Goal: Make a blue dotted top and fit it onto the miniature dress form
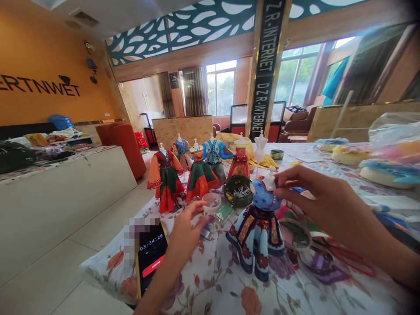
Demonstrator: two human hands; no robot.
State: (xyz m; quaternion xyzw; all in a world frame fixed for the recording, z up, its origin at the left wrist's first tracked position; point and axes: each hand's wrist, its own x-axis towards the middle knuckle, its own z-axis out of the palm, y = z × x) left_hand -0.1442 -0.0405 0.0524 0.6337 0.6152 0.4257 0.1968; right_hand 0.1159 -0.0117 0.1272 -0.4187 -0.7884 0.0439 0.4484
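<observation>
A miniature dress form (269, 181) stands upright on the table near me, wearing a blue top (262, 196) and a dark-banded, light-blue skirt (257, 249) with flower patterns. My right hand (305, 188) has its thumb and forefinger on the shoulder of the top, beside the form's neck. Fingers apart, my left hand (190, 223) hovers by a white tape roll (211, 201); whether a fingertip touches the roll I cannot tell. Close by lie a small green packet (225, 213) and a dark green bowl (238, 192) holding small white pieces.
Several dressed miniature forms (167, 175) stand behind, with a bare white one (260, 148). A phone (151, 253) showing a timer lies at left. Fabric scraps (323, 262) and a hoop (300, 236) are under my right arm. Round padded pieces (349, 155) sit far right.
</observation>
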